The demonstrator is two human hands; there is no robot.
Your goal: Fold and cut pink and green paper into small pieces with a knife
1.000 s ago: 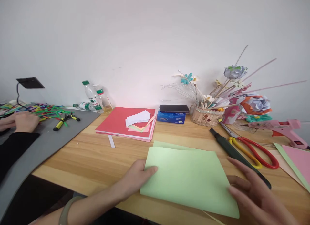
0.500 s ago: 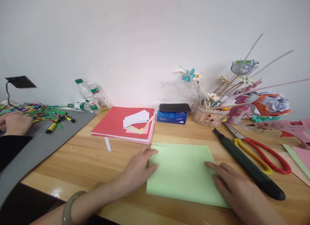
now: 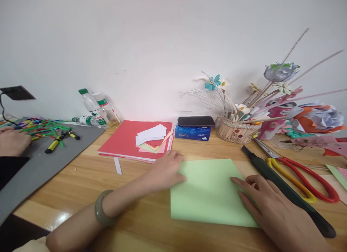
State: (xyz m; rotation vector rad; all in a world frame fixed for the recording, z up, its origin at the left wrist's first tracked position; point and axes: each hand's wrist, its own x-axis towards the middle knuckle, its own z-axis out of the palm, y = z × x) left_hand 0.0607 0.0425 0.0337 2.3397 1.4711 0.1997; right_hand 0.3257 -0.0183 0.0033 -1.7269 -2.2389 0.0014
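I log even, bright, diffuse light with soft, faint shadows. Glare patch on the bench at lower left. Wide-angle distortion bends the frame edges. The right hand is slightly blurred; the wall looks washed out.

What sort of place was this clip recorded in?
Most likely a shared paper-craft worktable against a plain wall. Both hands press a green paper sheet flat, with scissors, a stack of coloured paper and a basket of handmade paper flowers close by. Another person's hand works at the left.
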